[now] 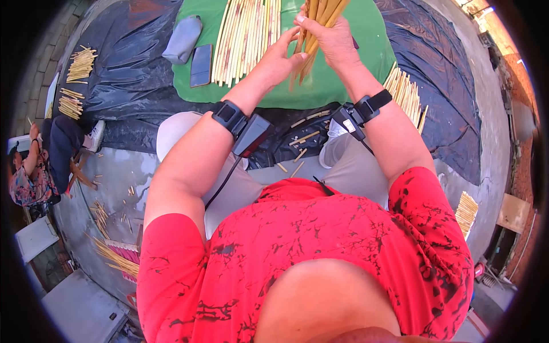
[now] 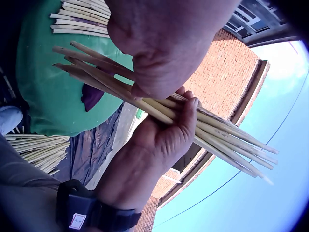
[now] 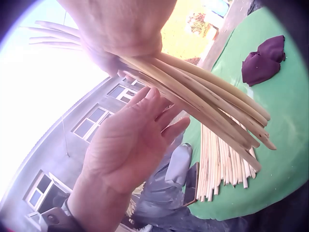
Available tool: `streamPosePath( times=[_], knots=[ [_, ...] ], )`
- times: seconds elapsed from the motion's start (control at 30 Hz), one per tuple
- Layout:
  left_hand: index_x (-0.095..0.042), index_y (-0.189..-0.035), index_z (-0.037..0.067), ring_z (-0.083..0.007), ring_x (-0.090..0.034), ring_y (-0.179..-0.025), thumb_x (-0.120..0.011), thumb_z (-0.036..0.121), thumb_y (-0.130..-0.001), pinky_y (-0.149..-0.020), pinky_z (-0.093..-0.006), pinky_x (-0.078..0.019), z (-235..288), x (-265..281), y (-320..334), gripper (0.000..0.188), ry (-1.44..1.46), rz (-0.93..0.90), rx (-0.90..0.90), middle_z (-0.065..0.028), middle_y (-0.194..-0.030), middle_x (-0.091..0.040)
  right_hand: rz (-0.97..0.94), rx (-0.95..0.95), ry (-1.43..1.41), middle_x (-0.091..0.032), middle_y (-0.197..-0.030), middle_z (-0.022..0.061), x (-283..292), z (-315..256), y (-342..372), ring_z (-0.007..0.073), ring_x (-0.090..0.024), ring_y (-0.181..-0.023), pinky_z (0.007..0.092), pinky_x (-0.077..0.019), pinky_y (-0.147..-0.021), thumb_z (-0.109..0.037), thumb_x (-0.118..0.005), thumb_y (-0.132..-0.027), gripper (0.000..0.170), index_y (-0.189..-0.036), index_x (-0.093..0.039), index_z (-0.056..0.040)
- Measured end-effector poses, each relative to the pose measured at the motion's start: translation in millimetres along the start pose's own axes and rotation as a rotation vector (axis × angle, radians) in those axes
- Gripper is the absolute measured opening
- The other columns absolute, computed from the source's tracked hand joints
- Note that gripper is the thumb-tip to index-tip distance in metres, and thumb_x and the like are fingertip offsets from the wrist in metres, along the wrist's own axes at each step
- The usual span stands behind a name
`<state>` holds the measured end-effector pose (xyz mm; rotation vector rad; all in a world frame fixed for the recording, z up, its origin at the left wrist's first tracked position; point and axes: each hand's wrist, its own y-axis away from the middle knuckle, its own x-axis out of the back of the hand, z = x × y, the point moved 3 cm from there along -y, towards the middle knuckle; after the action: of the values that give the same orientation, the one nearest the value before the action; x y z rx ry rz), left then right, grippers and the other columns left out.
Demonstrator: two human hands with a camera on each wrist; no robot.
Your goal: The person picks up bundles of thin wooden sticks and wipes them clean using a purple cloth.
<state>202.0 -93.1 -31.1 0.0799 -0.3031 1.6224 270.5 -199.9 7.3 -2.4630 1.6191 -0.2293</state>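
My right hand point(image 1: 337, 46) grips a bundle of pale stalks point(image 1: 323, 20), its thumb across them; in the left wrist view the same hand point(image 2: 166, 140) wraps the bundle's middle. My left hand point(image 1: 274, 63) is beside the bundle, palm toward it. The right wrist view shows this left hand point(image 3: 128, 147) with loosely extended fingers close under the stalks point(image 3: 207, 101); whether the fingertips touch them I cannot tell. The bundle is held tilted above a green cloth point(image 1: 269, 97), its ends spread unevenly.
On the green surface lie a row of stalks point(image 1: 243, 43), a phone point(image 1: 201, 66), a grey pouch point(image 1: 183, 40) and a purple cloth point(image 3: 263, 63). More stalks point(image 1: 405, 94) sit at its right edge. Another person point(image 1: 34, 171) sits at far left, near small stalk piles point(image 1: 82, 64).
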Motion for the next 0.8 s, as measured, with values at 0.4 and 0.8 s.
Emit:
streamPosePath(
  times=[0.4, 0.8],
  knots=[
    [-0.028, -0.131, 0.0, -0.0224, -0.031, -0.124, -0.049, 0.0, -0.08, -0.103, -0.0323, -0.0212, -45, -17, -7, 0.055, 0.346, -0.064, 0.274, -0.013, -0.13, -0.038, -0.003, -0.154, -0.125, -0.062, -0.089, 0.0033, -11, 61, 5, 0.0112, -0.058, -0.079, 0.0256, -0.0465, -0.072, -0.008, -0.068, -0.073, 0.029, -0.1, -0.059, -0.0024],
    [-0.006, -0.139, 0.005, -0.0294, -0.019, -0.132, -0.057, 0.003, -0.076, -0.106, -0.0365, -0.0164, -45, -5, 9, 0.081, 0.331, -0.162, 0.312, -0.0217, -0.137, -0.025, 0.045, -0.034, -0.012, -0.061, -0.084, 0.0029, -6, 60, 3, 0.0104, -0.055, -0.076, 0.0262, -0.0456, -0.069, -0.01, -0.067, -0.074, 0.023, -0.094, -0.059, -0.0034]
  ],
)
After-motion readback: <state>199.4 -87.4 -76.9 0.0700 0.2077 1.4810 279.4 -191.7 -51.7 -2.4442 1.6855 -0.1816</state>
